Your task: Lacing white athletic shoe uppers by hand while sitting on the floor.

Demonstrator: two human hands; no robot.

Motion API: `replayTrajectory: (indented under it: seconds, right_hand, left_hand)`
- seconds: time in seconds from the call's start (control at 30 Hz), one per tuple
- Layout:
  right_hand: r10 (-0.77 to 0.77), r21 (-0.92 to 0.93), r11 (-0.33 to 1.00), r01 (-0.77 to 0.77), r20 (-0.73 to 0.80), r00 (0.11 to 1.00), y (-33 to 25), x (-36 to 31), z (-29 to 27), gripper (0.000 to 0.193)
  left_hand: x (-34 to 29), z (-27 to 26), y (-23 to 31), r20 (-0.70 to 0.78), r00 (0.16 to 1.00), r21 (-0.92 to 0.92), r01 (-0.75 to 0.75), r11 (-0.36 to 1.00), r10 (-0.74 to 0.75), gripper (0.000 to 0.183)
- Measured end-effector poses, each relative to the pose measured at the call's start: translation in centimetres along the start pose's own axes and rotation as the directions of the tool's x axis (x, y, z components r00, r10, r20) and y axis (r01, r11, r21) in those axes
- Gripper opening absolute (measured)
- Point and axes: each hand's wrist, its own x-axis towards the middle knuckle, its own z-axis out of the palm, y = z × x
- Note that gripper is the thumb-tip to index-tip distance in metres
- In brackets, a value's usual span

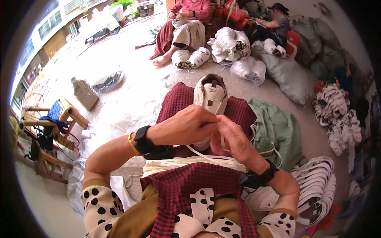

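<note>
A white sneaker (210, 95) lies on my lap over a red-and-black checked cloth (173, 104), its opening pointing away from me. Over its near end my left hand (190, 126) and my right hand (234, 139) meet, fingertips pinched together. A thin white shoelace (200, 154) trails below them, and part of it shows by my right fingers. Both hands appear closed on the lace, though the pinch itself is partly hidden. Across my lap, under my wrists, lies a bundle of cream-white laces (158, 166).
A green cloth sack (274, 129) sits at my right, with stacked white shoe pieces (317, 186) nearer me. Left are a bamboo chair (67, 115), a plastic jug (84, 93) and clear plastic sheeting (123, 115). Two people sit ahead among shoe bundles (230, 43) and a grey sack (283, 75).
</note>
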Motion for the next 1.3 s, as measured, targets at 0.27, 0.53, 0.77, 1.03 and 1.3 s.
replayTrajectory:
  seconds: [0.27,0.53,0.77,1.03,1.3]
  right_hand:
    - [0.058,-0.133,0.989,-0.060,-0.019,0.998,1.8,1.2,0.6,0.022]
    - [-0.024,-0.201,0.979,0.025,0.009,1.000,3.8,2.9,0.1,0.021]
    - [-0.026,-0.180,0.984,0.005,-0.117,0.993,4.8,2.8,-1.6,0.016]
    - [-0.145,-0.309,0.947,0.085,-0.175,0.974,4.0,1.9,-2.1,0.015]
    - [-0.221,-0.368,0.920,0.135,-0.204,0.954,3.1,1.5,-0.9,0.016]
  left_hand:
    - [-3.7,0.3,-0.4,-0.069,0.981,0.130,0.190,0.973,-0.182,0.016]
    - [-4.4,-0.4,-0.4,-0.096,0.972,0.097,0.222,0.970,-0.213,0.013]
    - [-6.0,-1.4,-3.0,-0.201,0.936,0.107,0.313,0.944,-0.288,0.015]
    - [-7.5,-2.0,-5.1,-0.326,0.889,0.340,0.427,0.838,-0.321,0.023]
    - [-2.1,3.2,-4.4,-0.114,0.918,-0.287,0.335,0.898,-0.379,0.022]
